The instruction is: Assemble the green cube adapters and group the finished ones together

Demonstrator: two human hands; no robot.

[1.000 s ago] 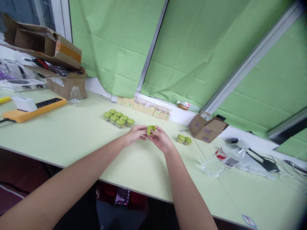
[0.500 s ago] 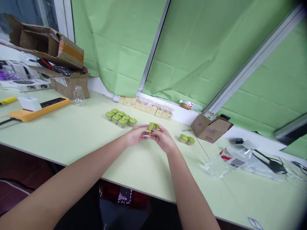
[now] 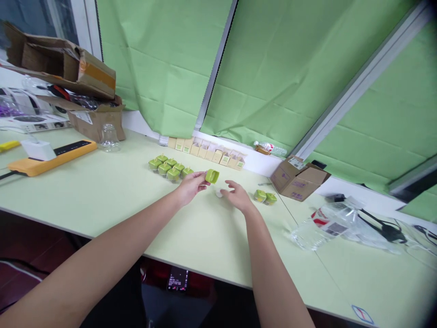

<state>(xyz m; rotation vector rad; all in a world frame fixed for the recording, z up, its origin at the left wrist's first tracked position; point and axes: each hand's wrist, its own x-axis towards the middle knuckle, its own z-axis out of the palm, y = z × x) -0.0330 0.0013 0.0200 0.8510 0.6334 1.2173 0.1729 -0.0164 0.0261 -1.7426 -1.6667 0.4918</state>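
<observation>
My left hand (image 3: 190, 187) grips a small green square lid (image 3: 212, 176) by its edge, with the hollow side turned towards me. To the right of the lid, my right hand (image 3: 239, 197) has its thumb and index finger apart. A small whitish round piece (image 3: 219, 193) is at the thumb's tip; I cannot tell whether it touches the thumb. Just beyond my left hand stands a cluster of several clear little jars with green lids (image 3: 164, 170). Two similar jars (image 3: 265, 197) stand to the right of my right hand.
A row of small card boxes (image 3: 204, 149) lines the table's back. An orange power strip (image 3: 64, 157), a clear plastic cup (image 3: 109, 138) and cardboard boxes (image 3: 97, 123) are at left. On the right are a carton (image 3: 295, 180), a large clear bottle (image 3: 322, 227) and black cables (image 3: 385, 228).
My right hand has let go of the green lid and moved away to the right. The lid is now in my left hand only, tilted more towards me. The whitish piece has come into view.
</observation>
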